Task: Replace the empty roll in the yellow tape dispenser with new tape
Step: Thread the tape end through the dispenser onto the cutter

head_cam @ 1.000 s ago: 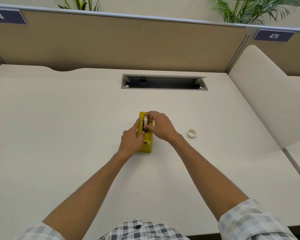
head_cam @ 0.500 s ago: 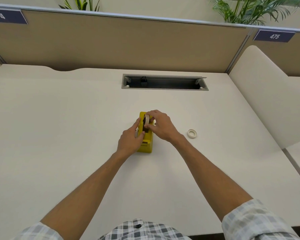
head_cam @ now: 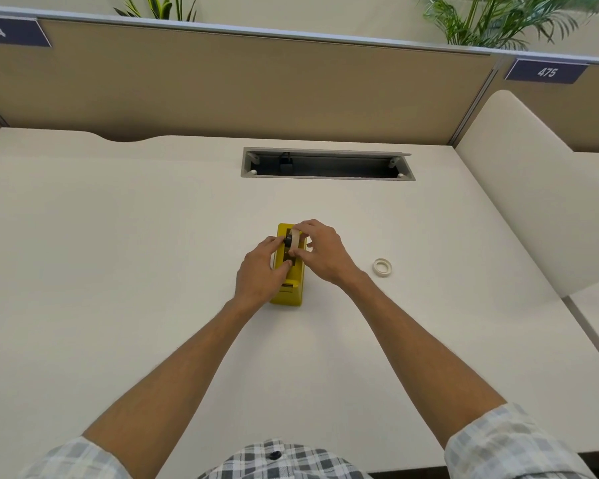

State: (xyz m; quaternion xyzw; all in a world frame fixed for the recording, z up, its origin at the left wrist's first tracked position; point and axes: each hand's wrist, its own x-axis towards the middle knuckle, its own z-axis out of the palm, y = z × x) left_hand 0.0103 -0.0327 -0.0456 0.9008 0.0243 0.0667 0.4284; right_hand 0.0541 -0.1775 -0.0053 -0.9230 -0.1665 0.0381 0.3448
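Observation:
The yellow tape dispenser [head_cam: 290, 292] stands on the white desk, its cutter end toward me. My right hand [head_cam: 320, 252] pinches a pale tape roll [head_cam: 294, 238] upright over the dispenser's slot. A black hub [head_cam: 287, 240] sticks out of the roll's left side. My left hand [head_cam: 260, 273] lies against the dispenser's left side, fingertips at the hub and thumb on the dispenser's top. A second, flat pale roll [head_cam: 382, 266] lies on the desk to the right, apart from both hands.
A grey open cable trough [head_cam: 326, 164] is set into the desk behind the dispenser. A tan partition [head_cam: 242, 84] closes the back; a white curved divider [head_cam: 533, 202] stands at the right. The desk's front edge is by my shirt.
My right hand has shifted slightly on the roll, and the black hub now shows at its left side. My left hand stays on the dispenser.

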